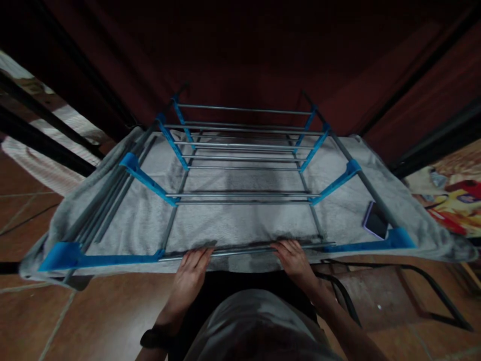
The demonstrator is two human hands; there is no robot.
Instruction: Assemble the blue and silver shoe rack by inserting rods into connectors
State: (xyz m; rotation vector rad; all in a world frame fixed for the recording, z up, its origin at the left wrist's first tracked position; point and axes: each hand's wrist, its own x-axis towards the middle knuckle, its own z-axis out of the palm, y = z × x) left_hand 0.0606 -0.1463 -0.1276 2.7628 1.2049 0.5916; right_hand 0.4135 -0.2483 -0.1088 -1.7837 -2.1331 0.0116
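Left hand (193, 265) at the near side of the drying rack (244, 194), left of its middle, fingers curled over the front rods (240, 251), grasping; right hand (293, 255) at the same side of the rack, right of its middle, also gripping the front rods, knuckles up; thumbs hidden on both; dark wristband (154, 338) on left wrist.

Rack stands on a grey blanket (240, 225), directly in front of the person; blue brackets (150, 184) along both sides of the rack, metal rods spanning between them; several grey tubes (115, 209) side by side along the rack's left side; phone (376, 220) on the blanket, at the rack's right side near the front corner; chair (383, 293) on the floor, right of the rack and nearer the person; striped cloth (63, 145) well left of the rack; colourful packaging (462, 200) well right of it; dark red surface behind the rack.
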